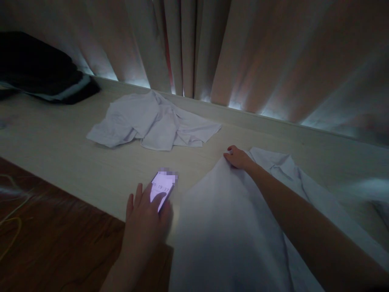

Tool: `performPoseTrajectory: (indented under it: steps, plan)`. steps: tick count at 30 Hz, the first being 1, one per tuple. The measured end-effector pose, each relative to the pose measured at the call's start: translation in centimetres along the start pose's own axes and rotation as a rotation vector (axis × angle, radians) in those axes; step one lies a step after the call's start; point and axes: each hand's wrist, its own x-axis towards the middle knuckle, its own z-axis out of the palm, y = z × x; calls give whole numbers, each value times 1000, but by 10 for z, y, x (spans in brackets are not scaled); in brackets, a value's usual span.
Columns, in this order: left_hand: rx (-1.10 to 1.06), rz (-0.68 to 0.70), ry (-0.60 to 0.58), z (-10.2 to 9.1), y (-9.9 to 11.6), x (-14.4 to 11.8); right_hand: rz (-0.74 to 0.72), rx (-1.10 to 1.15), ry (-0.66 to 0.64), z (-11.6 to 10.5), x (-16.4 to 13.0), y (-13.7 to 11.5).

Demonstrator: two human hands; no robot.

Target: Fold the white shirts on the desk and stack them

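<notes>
A lit phone (pixel 158 187) lies on the pale ledge, its screen showing large digits. Over its lower edge my left hand (pixel 146 213) is spread, with fingers apart and one finger on or just above the screen; the hand is not wrapped round the phone. My right hand (pixel 238 157) pinches a white shirt (pixel 225 215) at an upper corner. This shirt spreads from the ledge toward me, and its collar lies just right of my right hand. My forearm covers part of the cloth.
A second white garment (pixel 142 117) lies crumpled at the back of the pale ledge (pixel 75 162). Dark folded cloth (pixel 36 69) sits at the far left. Long curtains (pixel 188 48) hang behind. Cables (pixel 15 227) lie on the brown wooden floor (pixel 69 243).
</notes>
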Motion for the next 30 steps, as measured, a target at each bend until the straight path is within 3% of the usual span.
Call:
performPoseTrajectory:
  steps: [3,7,10,17,24,30]
  plan:
    - [-167,-20,-45,-14,23,3,68,50,-4,-7,3,0]
    - [-279,-144,-348,-25,47,7,117,102,15,-7,6,0]
    - [-315,-166,-452,-20,57,14,136,190,8,-5,9,-1]
    - [-439,-211,-404,2,55,28,191,417,-11,-3,14,-1]
    - [-281,-113,-304,-1,62,32,213,540,-20,-2,15,-1]
    - [-171,-28,-312,4,60,39,225,572,-5,2,21,0]
